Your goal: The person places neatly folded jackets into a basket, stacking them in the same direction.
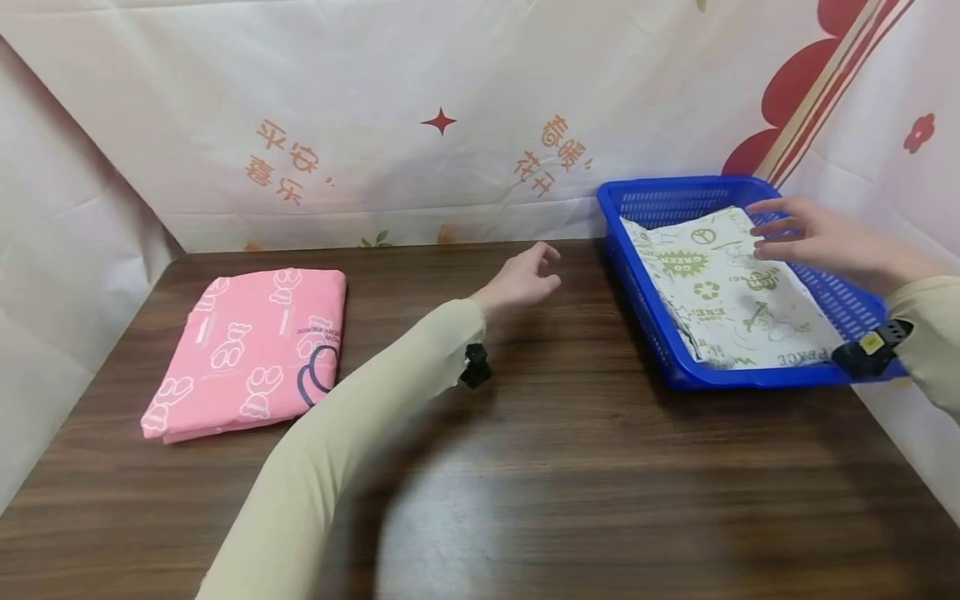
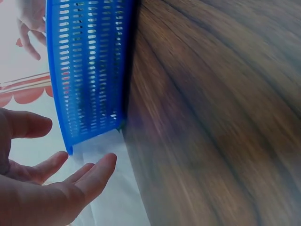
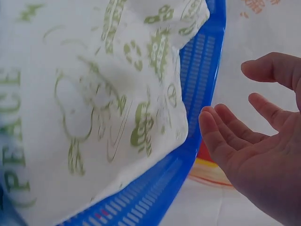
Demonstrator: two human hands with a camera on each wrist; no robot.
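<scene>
A folded white cloth with green print point(image 1: 720, 292) lies flat inside a blue plastic basket point(image 1: 660, 354) at the right of the table. Above the cloth's far right part hovers my right hand point(image 1: 813, 237), its fingers loosely bent and holding nothing. In the right wrist view the same hand point(image 3: 256, 125) is apart from the printed cloth point(image 3: 103, 103). My left hand point(image 1: 521, 279) hangs over the table, left of the basket, fingers relaxed with nothing between them. The left wrist view has that hand point(image 2: 51, 183) near the basket's slotted side wall point(image 2: 91, 70), with a visible gap.
A folded pink cloth with white figures point(image 1: 247, 350) lies at the left of the brown wooden table point(image 1: 570, 492). Behind the table hangs a pale printed curtain point(image 1: 375, 100), and the basket stands close to it at the far right.
</scene>
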